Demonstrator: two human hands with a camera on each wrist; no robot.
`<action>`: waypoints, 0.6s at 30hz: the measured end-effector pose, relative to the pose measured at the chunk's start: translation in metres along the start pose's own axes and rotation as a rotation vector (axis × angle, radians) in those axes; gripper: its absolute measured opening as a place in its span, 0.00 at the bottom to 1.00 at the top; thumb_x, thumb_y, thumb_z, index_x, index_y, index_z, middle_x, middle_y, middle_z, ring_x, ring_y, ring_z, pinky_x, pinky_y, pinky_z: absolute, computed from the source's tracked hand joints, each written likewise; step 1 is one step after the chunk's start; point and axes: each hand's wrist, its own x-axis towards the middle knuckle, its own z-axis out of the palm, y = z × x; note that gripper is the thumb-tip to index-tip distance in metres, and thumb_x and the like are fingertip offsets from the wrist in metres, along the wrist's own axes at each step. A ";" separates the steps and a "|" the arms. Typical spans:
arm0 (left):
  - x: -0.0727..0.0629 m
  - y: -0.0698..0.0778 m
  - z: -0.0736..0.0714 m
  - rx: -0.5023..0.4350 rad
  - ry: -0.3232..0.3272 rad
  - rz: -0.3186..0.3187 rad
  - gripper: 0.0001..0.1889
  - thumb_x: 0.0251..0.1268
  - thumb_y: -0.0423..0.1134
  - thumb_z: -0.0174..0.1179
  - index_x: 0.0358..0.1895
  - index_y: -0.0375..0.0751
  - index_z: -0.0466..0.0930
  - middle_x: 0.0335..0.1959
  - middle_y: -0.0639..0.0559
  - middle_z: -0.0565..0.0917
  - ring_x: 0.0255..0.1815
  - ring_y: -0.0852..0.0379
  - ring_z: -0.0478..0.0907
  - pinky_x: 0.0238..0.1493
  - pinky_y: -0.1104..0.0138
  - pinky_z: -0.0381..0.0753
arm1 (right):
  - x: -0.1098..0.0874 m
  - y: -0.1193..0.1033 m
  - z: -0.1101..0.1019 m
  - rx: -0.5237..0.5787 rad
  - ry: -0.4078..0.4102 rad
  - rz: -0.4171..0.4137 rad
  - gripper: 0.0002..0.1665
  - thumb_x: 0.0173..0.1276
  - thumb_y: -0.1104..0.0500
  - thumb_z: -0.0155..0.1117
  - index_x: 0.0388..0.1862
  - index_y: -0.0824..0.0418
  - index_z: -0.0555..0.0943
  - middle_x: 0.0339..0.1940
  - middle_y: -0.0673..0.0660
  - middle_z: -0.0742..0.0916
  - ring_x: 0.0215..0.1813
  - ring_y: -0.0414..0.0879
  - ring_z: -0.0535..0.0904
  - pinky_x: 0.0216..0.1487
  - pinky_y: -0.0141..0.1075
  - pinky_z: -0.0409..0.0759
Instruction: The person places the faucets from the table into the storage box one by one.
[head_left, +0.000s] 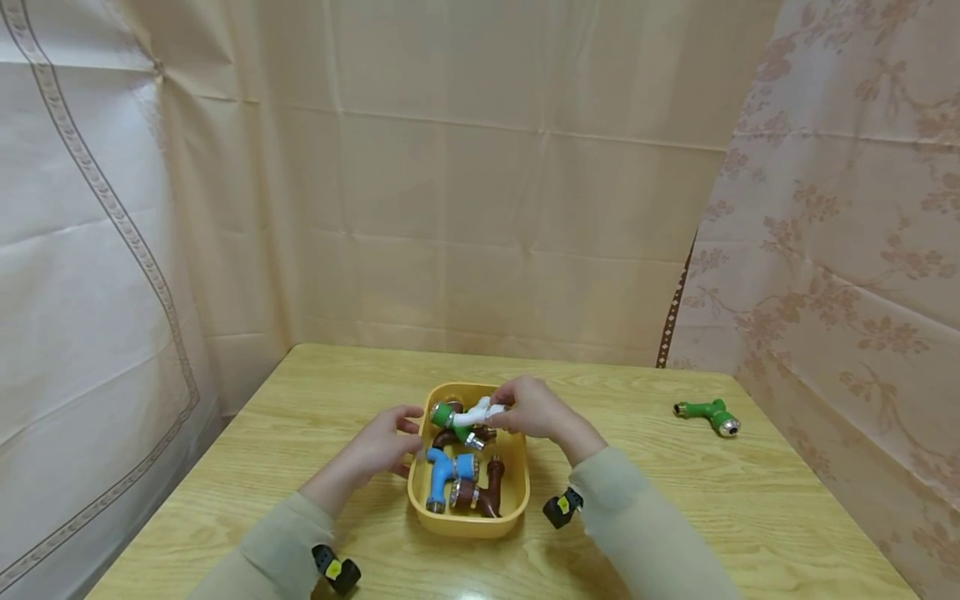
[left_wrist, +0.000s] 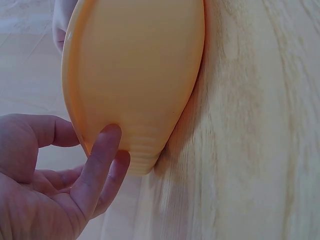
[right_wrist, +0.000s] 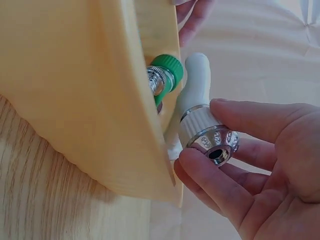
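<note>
A yellow plastic basin (head_left: 468,528) stands on the table with several plastic taps in it. My right hand (head_left: 534,408) pinches a white tap (right_wrist: 196,82) by its ribbed, chrome-ended part, at the basin's far right rim. Just past it, inside the basin, is a green tap (right_wrist: 168,67). A blue tap (head_left: 442,477) and a dark brown tap (head_left: 491,492) lie in the near half, and another brown one lies partly hidden under the green tap. My left hand (head_left: 384,443) touches the basin's left outer wall, its fingers spread and relaxed.
Apart from the basin, a second green tap (head_left: 708,414) lies on the wooden table (head_left: 622,467) at the far right. Beige cloth (head_left: 480,183) hangs behind the table, with patterned cloth (head_left: 862,250) along the right side.
</note>
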 end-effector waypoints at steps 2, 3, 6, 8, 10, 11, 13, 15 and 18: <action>0.000 0.000 0.000 -0.003 0.000 0.000 0.30 0.66 0.28 0.59 0.72 0.33 0.67 0.55 0.36 0.73 0.41 0.46 0.82 0.30 0.55 0.89 | 0.000 -0.001 0.000 0.008 0.005 0.020 0.11 0.67 0.58 0.73 0.45 0.62 0.86 0.33 0.52 0.86 0.29 0.44 0.81 0.30 0.36 0.83; 0.000 0.000 0.000 -0.004 0.000 0.001 0.30 0.66 0.27 0.59 0.72 0.33 0.67 0.55 0.36 0.73 0.40 0.46 0.82 0.30 0.55 0.89 | 0.000 -0.001 0.000 0.009 0.012 0.029 0.13 0.66 0.58 0.73 0.47 0.63 0.86 0.35 0.52 0.86 0.30 0.45 0.82 0.31 0.36 0.84; 0.000 0.001 0.000 -0.006 -0.002 0.002 0.30 0.65 0.27 0.59 0.72 0.33 0.67 0.55 0.36 0.73 0.40 0.45 0.82 0.30 0.55 0.89 | -0.001 -0.002 -0.002 -0.002 0.041 0.038 0.18 0.66 0.57 0.74 0.52 0.64 0.85 0.42 0.54 0.87 0.36 0.45 0.83 0.35 0.38 0.86; 0.001 0.001 0.000 -0.006 -0.002 0.002 0.30 0.65 0.27 0.59 0.72 0.33 0.67 0.55 0.36 0.73 0.40 0.46 0.82 0.30 0.55 0.89 | -0.002 -0.003 -0.003 -0.024 0.065 0.030 0.21 0.65 0.57 0.75 0.54 0.65 0.85 0.44 0.56 0.87 0.39 0.46 0.83 0.37 0.39 0.86; 0.001 0.001 0.000 -0.004 -0.002 0.001 0.30 0.65 0.28 0.60 0.72 0.33 0.67 0.55 0.36 0.73 0.41 0.45 0.82 0.30 0.55 0.89 | -0.003 -0.003 -0.004 -0.044 0.084 0.022 0.22 0.66 0.57 0.74 0.55 0.66 0.84 0.47 0.58 0.87 0.43 0.48 0.83 0.41 0.41 0.86; 0.001 0.001 0.000 -0.003 -0.003 0.000 0.30 0.65 0.28 0.60 0.72 0.33 0.67 0.54 0.36 0.73 0.41 0.45 0.82 0.30 0.55 0.89 | -0.004 -0.003 -0.005 -0.054 0.093 0.015 0.23 0.66 0.57 0.74 0.56 0.66 0.84 0.49 0.59 0.87 0.45 0.49 0.83 0.43 0.41 0.86; 0.001 0.001 0.000 -0.006 -0.003 -0.001 0.31 0.64 0.28 0.60 0.72 0.33 0.67 0.54 0.36 0.73 0.41 0.45 0.82 0.30 0.54 0.89 | -0.004 -0.002 -0.006 -0.055 0.106 0.014 0.24 0.66 0.57 0.74 0.57 0.67 0.84 0.52 0.62 0.87 0.49 0.51 0.84 0.47 0.43 0.86; 0.000 0.001 0.000 -0.007 -0.003 -0.001 0.31 0.64 0.28 0.60 0.72 0.33 0.67 0.54 0.36 0.73 0.41 0.45 0.82 0.30 0.54 0.89 | -0.005 -0.002 -0.007 -0.052 0.115 0.008 0.24 0.66 0.56 0.74 0.58 0.67 0.84 0.53 0.63 0.86 0.51 0.53 0.84 0.49 0.45 0.86; 0.000 0.001 0.000 -0.007 -0.001 -0.002 0.31 0.63 0.27 0.60 0.72 0.33 0.67 0.54 0.36 0.73 0.40 0.45 0.82 0.30 0.55 0.89 | -0.004 0.000 -0.009 -0.034 0.127 -0.001 0.24 0.66 0.57 0.74 0.58 0.67 0.83 0.54 0.63 0.86 0.51 0.54 0.84 0.49 0.45 0.86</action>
